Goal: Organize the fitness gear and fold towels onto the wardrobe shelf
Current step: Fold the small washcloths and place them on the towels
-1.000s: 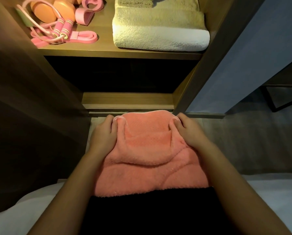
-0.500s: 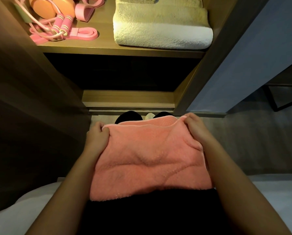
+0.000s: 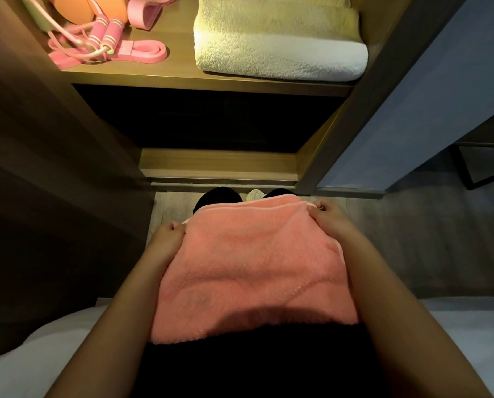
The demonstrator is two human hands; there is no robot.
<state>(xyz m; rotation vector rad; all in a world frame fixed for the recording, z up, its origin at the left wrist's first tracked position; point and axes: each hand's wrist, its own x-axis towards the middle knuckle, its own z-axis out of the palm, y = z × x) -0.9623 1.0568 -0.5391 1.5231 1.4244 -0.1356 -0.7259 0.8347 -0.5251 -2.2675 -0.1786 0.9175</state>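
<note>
On the wooden wardrobe shelf (image 3: 182,74), pink fitness gear (image 3: 108,44) and a folded cream towel (image 3: 280,50) are sitting; left hand (image 3: 167,239) and right hand (image 3: 330,218) are pinching the fluffy pink towel (image 3: 251,268), awaiting shelving.

A white bed surface (image 3: 469,340) lies beside the forearms; beyond the fingertips, perhaps a shoe's pale toe (image 3: 255,194).
</note>
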